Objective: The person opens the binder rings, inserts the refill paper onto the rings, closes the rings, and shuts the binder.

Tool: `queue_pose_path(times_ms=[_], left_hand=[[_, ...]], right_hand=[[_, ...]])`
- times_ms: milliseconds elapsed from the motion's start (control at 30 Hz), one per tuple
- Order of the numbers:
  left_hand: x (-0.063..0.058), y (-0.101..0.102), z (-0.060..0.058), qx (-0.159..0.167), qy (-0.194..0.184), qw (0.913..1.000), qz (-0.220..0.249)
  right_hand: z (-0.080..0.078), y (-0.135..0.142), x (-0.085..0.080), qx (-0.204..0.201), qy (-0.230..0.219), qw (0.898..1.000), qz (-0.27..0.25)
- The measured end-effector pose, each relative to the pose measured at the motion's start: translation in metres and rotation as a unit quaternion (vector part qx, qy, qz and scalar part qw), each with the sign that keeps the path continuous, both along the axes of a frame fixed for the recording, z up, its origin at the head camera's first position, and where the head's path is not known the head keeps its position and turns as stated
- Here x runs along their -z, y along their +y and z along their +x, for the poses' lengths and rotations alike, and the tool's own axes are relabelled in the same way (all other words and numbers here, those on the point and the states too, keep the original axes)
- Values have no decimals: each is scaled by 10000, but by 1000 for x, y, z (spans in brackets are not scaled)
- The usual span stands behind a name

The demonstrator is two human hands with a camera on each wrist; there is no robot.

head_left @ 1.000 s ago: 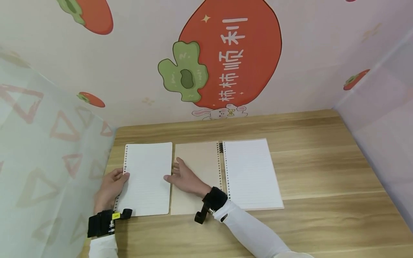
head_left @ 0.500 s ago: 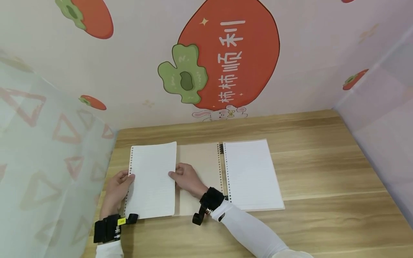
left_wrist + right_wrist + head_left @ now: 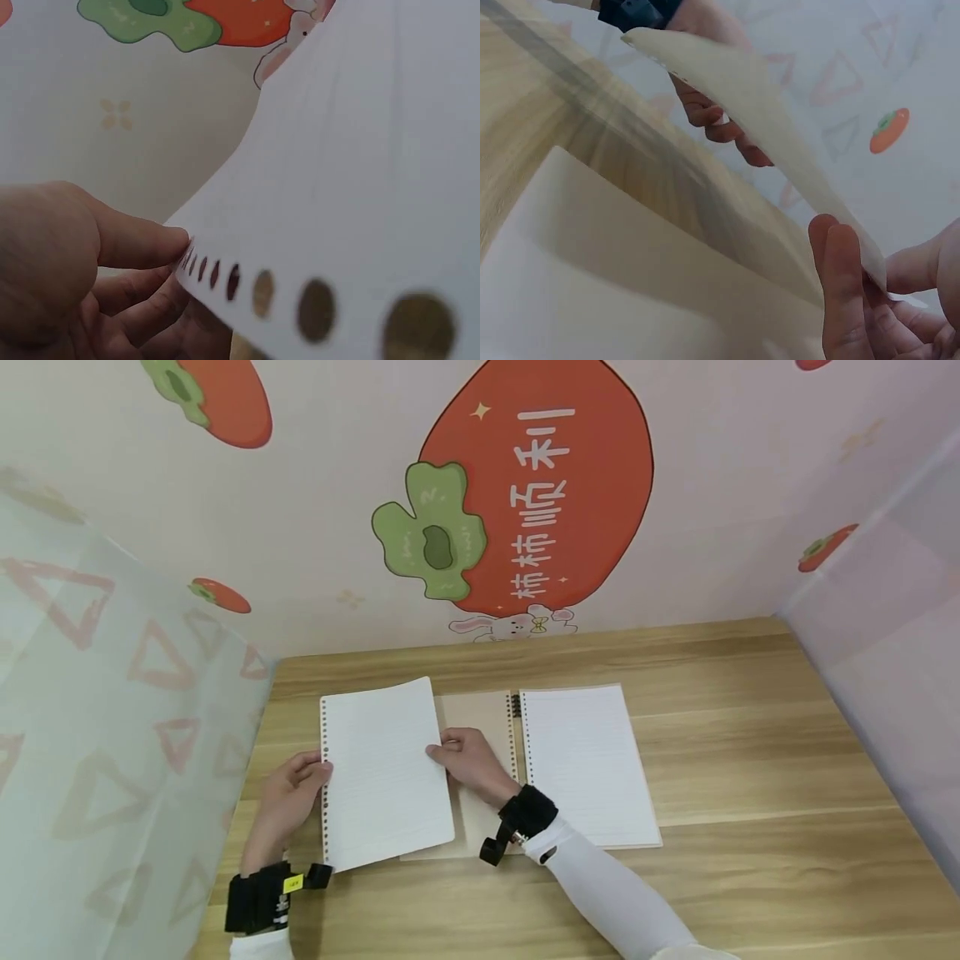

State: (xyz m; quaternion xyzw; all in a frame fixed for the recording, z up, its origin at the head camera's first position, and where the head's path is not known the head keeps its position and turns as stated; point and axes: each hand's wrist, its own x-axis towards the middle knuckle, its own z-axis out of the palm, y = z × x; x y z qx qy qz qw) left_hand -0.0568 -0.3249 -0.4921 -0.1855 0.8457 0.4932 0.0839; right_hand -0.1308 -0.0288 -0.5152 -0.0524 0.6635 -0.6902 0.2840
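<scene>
A white lined loose-leaf sheet [image 3: 386, 777], possibly several together, is held above the table between both hands. My left hand [image 3: 288, 797] pinches its punched left edge, thumb on top; the round holes run past the thumb in the left wrist view. On the opposite edge my right hand [image 3: 476, 764] pinches the paper between thumb and fingers, which curl beneath it in the right wrist view. Below and to the right lies an open ring binder notebook: its beige cover [image 3: 480, 714] is partly hidden by the sheet, and its lined white pages [image 3: 588, 768] lie flat on the right.
Black binder rings [image 3: 516, 705] show at the notebook's middle. The wooden table [image 3: 750, 760] extends to the right. A patterned back wall [image 3: 315, 527] and side walls stand around it. Each wrist wears a black strap [image 3: 258, 897] with a camera mount.
The sheet has risen off the table and shifted right over the beige cover, tilting. My right hand has closed from loosely extended fingers to a pinch on its edge; both hands moved right.
</scene>
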Motion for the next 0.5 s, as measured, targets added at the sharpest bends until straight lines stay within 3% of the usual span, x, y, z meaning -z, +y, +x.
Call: queue_pose_path(times_ms=[233,500], left_hand=[[5,16,-4,324,311,9957,812],[3,40,-10,257,302,9939,1029]], right_hand=[[-1,38,-4,-62,80,9999,30],[-1,66,-9,-46,336,9994,57]])
